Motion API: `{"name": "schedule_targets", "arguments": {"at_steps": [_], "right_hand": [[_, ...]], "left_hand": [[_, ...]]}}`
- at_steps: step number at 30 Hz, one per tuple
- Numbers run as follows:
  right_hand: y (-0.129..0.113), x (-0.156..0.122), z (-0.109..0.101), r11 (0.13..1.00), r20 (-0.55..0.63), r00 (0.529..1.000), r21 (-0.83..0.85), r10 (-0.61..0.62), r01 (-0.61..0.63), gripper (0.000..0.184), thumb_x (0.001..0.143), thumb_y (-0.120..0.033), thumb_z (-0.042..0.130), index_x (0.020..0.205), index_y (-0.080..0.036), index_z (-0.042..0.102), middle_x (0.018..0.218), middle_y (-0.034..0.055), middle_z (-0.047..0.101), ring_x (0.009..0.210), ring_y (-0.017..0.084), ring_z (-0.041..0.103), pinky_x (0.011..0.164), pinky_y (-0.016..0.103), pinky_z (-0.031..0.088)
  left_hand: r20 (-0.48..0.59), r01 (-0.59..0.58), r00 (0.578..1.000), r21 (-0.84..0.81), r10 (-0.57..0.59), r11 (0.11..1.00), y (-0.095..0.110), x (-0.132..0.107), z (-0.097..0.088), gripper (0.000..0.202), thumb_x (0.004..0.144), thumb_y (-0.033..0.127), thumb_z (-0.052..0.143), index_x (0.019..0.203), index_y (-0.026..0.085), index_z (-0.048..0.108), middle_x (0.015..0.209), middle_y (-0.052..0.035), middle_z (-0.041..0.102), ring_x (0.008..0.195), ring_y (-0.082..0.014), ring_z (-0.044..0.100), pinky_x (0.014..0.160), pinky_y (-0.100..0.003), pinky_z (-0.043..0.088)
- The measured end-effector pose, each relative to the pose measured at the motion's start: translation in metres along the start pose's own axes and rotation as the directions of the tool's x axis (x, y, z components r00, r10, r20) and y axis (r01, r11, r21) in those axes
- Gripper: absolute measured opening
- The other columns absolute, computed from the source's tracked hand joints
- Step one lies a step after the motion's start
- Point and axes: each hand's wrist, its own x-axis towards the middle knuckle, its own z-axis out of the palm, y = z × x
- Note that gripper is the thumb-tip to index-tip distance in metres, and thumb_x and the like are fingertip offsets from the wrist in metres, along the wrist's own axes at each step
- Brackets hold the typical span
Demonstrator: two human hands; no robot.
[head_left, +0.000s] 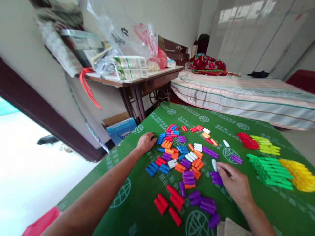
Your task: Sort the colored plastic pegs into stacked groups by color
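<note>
My right hand [233, 182] pinches a white bullet-shaped plastic piece [214, 165] between thumb and fingertips, just above the green table. Purple pieces [216, 178] lie beside and partly under this hand. My left hand [147, 142] rests near the table's left edge, loosely bent, with thumb and forefinger apart and nothing visible in it. Closest to it are blue pieces [161, 138]. Between my hands spreads a loose heap of such pieces, among them orange ones [180, 167], white ones [191, 156] and red ones [161, 161]. A single white piece [226, 143] lies apart, farther back.
Sorted stacks stand at the right: red [247, 141], lime [265, 145], green [269, 171] and yellow [299, 175]. Nearer me lie red pieces [175, 197] and purple pieces [208, 205]. Beyond the green tabletop [137, 203] are a bed [236, 93] and a cluttered desk [159, 77].
</note>
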Motion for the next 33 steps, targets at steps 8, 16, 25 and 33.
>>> {"name": "schedule_targets", "arguments": {"at_steps": [8,16,25,33], "right_hand": [[0.022,-0.004,0.014,0.939,-0.083,0.980,0.311,0.182,-0.148,0.033,0.073,-0.046,0.060,0.088,-0.020,0.072,0.082,0.0038,0.073,0.069,0.019,0.067,0.068,0.028,0.054],[0.026,-0.003,0.012,0.895,-0.051,0.965,0.389,0.258,-0.218,0.036,0.067,-0.049,0.065,0.085,-0.018,0.074,0.077,0.0048,0.073,0.060,0.017,0.065,0.059,0.027,0.054],[0.031,-0.006,0.020,0.885,0.095,0.966,0.388,0.239,-0.257,0.038,0.071,-0.050,0.063,0.090,-0.018,0.071,0.072,0.0026,0.070,0.055,0.014,0.060,0.046,0.021,0.046],[0.033,-0.008,0.022,0.910,0.073,0.979,0.362,0.189,-0.202,0.036,0.073,-0.049,0.061,0.090,-0.019,0.071,0.076,0.0020,0.070,0.060,0.014,0.061,0.052,0.022,0.048]], "left_hand": [[-0.075,-0.056,0.996,-0.201,0.042,0.978,0.027,-0.043,0.006,0.034,0.088,0.036,0.053,0.115,0.017,0.055,0.120,-0.0092,0.059,0.110,-0.0222,0.057,0.094,-0.047,0.046],[-0.054,-0.082,0.996,-0.234,0.071,0.969,0.066,-0.057,0.019,0.051,0.079,0.034,0.060,0.124,0.011,0.054,0.134,-0.0176,0.051,0.129,-0.0295,0.043,0.106,-0.045,0.038],[0.023,-0.160,0.986,-0.206,0.168,0.965,0.084,-0.083,0.018,0.061,0.073,0.024,0.063,0.129,0.006,0.048,0.137,-0.0199,0.048,0.128,-0.0285,0.044,0.108,-0.041,0.036],[0.041,-0.205,0.976,-0.175,0.215,0.963,0.085,-0.101,0.009,0.042,0.074,0.023,0.062,0.115,0.014,0.059,0.132,-0.0149,0.055,0.122,-0.0248,0.051,0.103,-0.039,0.042]]}}
